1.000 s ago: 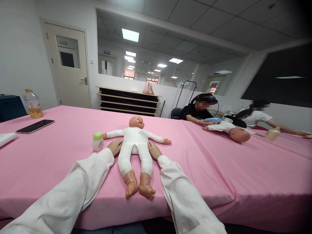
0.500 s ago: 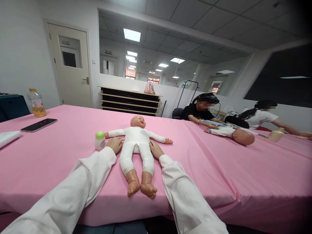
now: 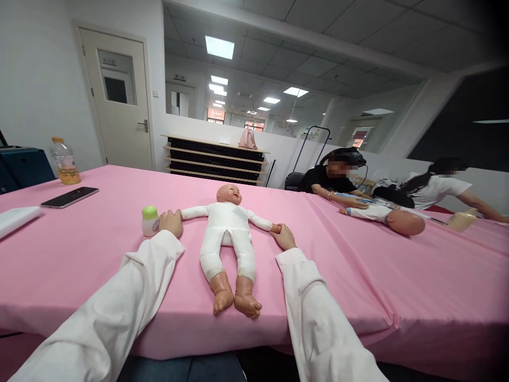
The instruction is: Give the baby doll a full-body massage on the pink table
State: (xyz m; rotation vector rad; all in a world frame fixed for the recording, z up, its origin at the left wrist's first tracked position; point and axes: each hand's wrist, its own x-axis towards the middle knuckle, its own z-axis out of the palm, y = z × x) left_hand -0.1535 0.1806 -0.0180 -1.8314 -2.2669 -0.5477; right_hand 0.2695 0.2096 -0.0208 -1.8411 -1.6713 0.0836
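Note:
A baby doll with a white cloth body lies on its back, arms spread and bare feet towards me. My left hand is closed around the end of the doll's arm on the left, hiding the doll's hand. At the other arm, my right hand has its fingers closed on the doll's small hand. Just left of my left hand, and close against it, stands a small white bottle with a green cap.
The pink-covered table holds a phone, a drink bottle and a white object at left. To the right lie another doll and a yellowish bottle. Two people sit beyond, one in black.
Both my hands have moved outward, from beside the doll's body to the ends of its arms, and closed there. The green-capped bottle has shifted left. The view has turned slightly.

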